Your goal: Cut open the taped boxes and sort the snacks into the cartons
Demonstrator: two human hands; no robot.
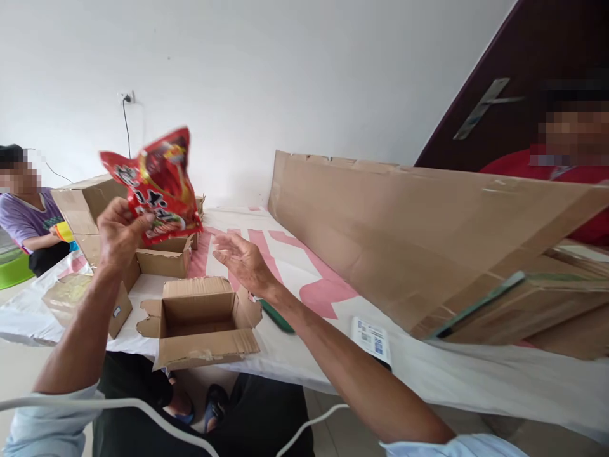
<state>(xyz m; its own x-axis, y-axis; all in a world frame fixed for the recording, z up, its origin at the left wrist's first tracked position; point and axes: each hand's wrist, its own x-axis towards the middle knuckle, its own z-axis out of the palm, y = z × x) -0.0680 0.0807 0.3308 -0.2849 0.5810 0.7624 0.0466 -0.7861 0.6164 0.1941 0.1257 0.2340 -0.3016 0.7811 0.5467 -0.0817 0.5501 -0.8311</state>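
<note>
Raised at the left, my left hand [118,228] pinches the lower corner of a red snack packet [162,190] with dark lettering and a food picture. My right hand [245,260] hovers above the table, to the right of the packet and apart from it, fingers stretched out with nothing in them. Below the two hands an open cardboard box [204,352] stands at the table's near edge, its flaps folded outward. From this angle I see only part of its inside, which shows bare cardboard.
More cardboard boxes [164,261] stand behind and left. A tall cardboard panel [409,235] leans along the right. A green object [276,315] and a white labelled item [371,339] lie on the tablecloth. One person [28,209] sits left, another [566,158] right. A white cable [137,406] crosses in front.
</note>
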